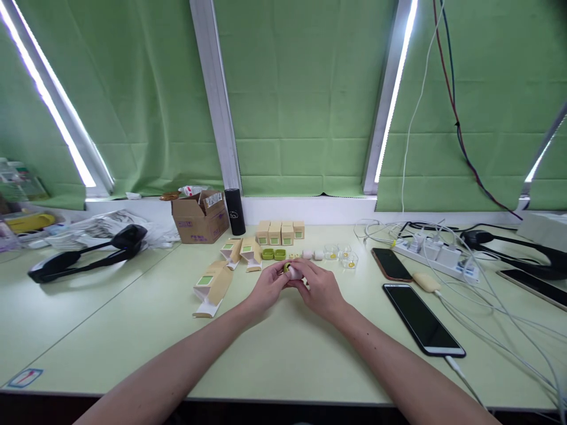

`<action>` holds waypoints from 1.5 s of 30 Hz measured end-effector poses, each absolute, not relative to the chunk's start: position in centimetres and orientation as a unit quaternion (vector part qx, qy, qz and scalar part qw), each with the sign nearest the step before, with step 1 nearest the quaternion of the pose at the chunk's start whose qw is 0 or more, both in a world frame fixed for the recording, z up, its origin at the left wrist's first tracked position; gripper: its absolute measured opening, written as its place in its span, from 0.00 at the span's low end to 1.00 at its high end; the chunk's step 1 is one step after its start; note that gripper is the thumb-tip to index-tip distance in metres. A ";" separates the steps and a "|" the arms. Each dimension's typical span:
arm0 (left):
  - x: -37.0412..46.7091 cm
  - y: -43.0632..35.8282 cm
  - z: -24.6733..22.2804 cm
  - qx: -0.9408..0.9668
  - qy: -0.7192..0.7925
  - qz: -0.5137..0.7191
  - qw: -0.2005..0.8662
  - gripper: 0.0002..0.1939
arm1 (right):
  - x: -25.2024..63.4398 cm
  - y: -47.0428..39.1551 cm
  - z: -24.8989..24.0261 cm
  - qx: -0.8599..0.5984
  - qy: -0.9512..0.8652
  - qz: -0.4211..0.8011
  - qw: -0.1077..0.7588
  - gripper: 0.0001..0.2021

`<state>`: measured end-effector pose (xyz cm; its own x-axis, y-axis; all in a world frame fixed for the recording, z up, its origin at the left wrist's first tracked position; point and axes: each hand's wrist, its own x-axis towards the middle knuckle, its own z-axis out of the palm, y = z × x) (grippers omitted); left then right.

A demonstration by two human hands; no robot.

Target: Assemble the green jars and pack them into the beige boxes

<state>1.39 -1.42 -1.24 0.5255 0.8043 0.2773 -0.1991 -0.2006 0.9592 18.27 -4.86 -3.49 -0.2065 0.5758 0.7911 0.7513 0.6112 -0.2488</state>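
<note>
Both of my hands meet over the middle of the table, closed around one small part. My left hand [267,288] pinches its olive-green side, and my right hand [322,290] has its fingers on the white side. Much of this small white and green piece [294,273] is hidden by fingers. Just beyond my hands stand two green square cups [274,254]. Small pinkish-white cylinders [312,255] lie beside my right hand, with clear plastic cups [340,254] to their right. Opened kraft paper boxes [212,285] lie to the left, and several closed small boxes [280,232] line up behind.
A cardboard carton [199,218] and a black cylinder [234,212] stand by the window ledge. On the right are a black phone [423,319], a second phone [391,264], a power strip [436,257] and loose white cables. A black strapped headset [88,255] lies at the left.
</note>
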 end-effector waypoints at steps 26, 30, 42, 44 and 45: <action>1.8 -1.5 -2.2 0.671 0.275 0.467 0.506 0.30 | 17.7 -4.6 -3.9 -0.374 -0.791 -0.157 0.459 0.23; 1.7 -1.5 -2.0 0.685 0.267 0.457 0.501 0.26 | 17.5 -4.7 -3.7 -0.379 -0.784 -0.153 0.466 0.24; 1.5 -1.3 -2.1 0.681 0.261 0.462 0.504 0.26 | 17.6 -4.6 -3.9 -0.374 -0.784 -0.137 0.476 0.22; 1.5 -1.2 -2.1 0.672 0.256 0.461 0.520 0.28 | 17.7 -4.6 -3.9 -0.373 -0.783 -0.107 0.486 0.25; 1.5 -1.2 -2.0 0.666 0.254 0.460 0.530 0.29 | 17.7 -4.6 -3.9 -0.376 -0.780 -0.087 0.493 0.26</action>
